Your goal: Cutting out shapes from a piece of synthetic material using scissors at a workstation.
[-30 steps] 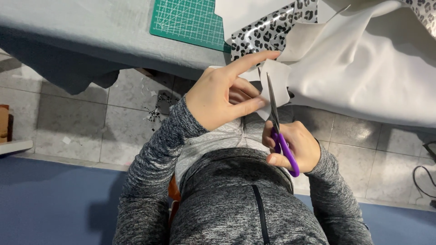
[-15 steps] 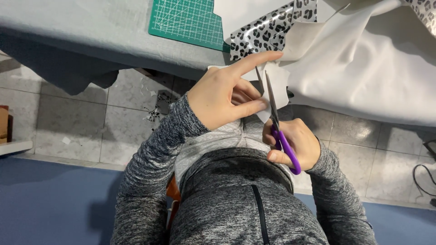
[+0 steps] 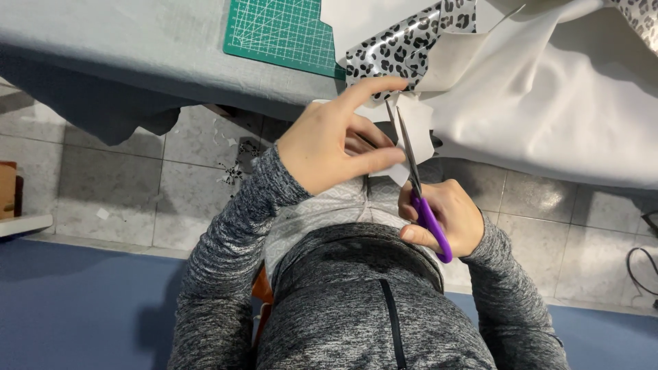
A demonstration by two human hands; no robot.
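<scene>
Soft, even indoor light; glare streaks the glossy leopard-print sheet (image 3: pixel 404 42), a dim shadow lies under the grey table edge (image 3: pixel 103 103), focus sharp throughout.

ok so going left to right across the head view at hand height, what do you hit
grey sleeve → left hand → white sheet piece → purple-handled scissors → right hand → floor tiles

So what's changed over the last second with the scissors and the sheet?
Little: the purple-handled scissors in the right hand edged slightly up along the white sheet. The left hand kept its hold on the sheet. Green cutting mat and leopard-print material unmoved.
</scene>
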